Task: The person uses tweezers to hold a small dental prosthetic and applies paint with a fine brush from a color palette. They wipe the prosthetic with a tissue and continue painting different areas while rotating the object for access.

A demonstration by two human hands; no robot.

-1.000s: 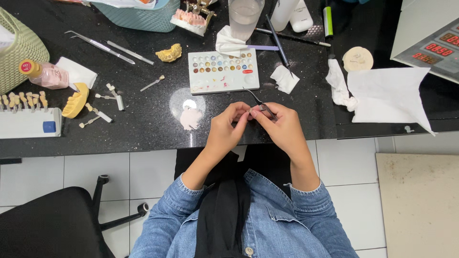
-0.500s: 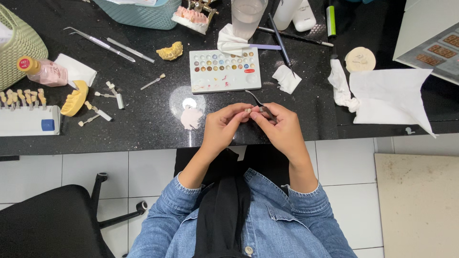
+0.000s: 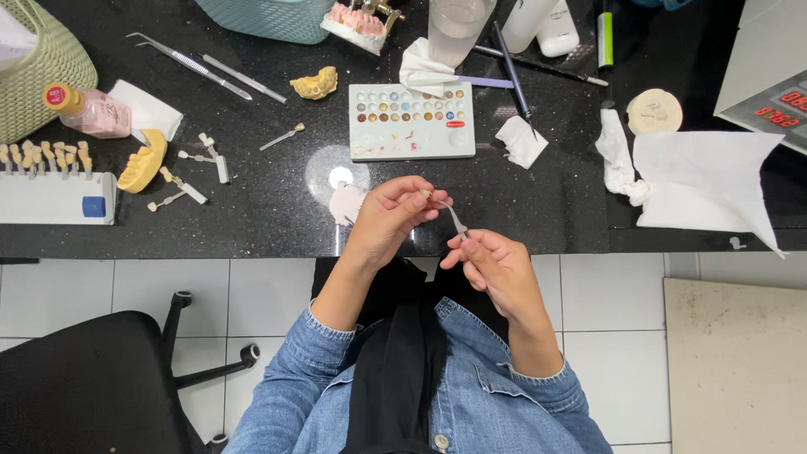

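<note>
Both hands work at the worktop's (image 3: 277, 214) front edge. The left hand (image 3: 395, 214) pinches a small tooth piece (image 3: 425, 194) at its fingertips; the right hand (image 3: 492, 265) grips one thin metal tool (image 3: 455, 220), its tip touching the piece. Behind them lies one white palette (image 3: 412, 122). Two yellow casts: one (image 3: 315, 83) left of the palette, another (image 3: 143, 160) toward the left edge. Two metal instruments (image 3: 206, 67) lie near the back.

Blue denim jacket, buttoned cuffs, black scarf down front.
</note>
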